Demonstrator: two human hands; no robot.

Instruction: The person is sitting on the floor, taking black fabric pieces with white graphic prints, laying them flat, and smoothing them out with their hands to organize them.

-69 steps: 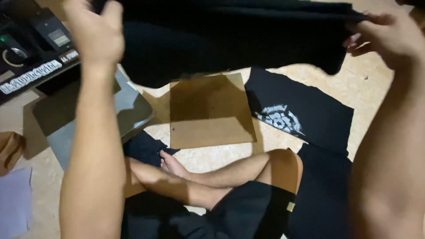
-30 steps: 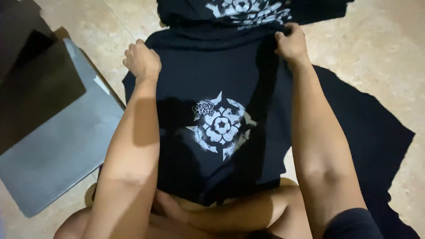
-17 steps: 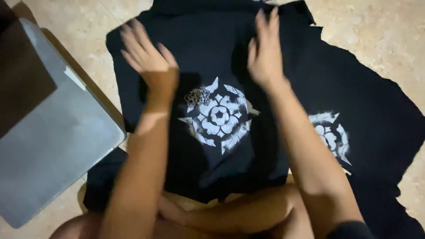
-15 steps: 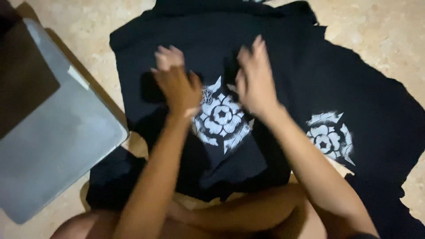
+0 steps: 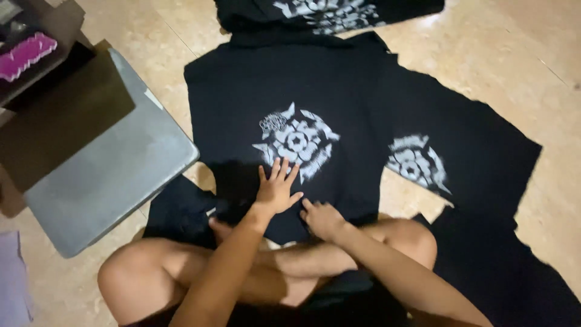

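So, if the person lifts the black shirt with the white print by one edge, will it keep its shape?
Probably not. The black shirt lies flat and follows the floor, so it would likely droop. It looks thin, so probably light. Both hands, left hand and right hand, press it flat, suggesting it wrinkles easily.

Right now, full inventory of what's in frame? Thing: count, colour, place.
black printed cloth under the hands: 1, black with a white round print, flat on the floor at centre
black printed cloth at right: 1, black with a white print, partly under the centre one
black printed cloth at top: 1, black with a white print, cut off by the top edge
grey board: 1, grey, flat on the floor at left
brown sheet: 1, dark brown, lying over the grey board's far end
floor: 1, beige tiles
legs: 2, bare, crossed at the bottom
left hand: 1, flat on the centre cloth, fingers spread
right hand: 1, pressed on that cloth's near edge
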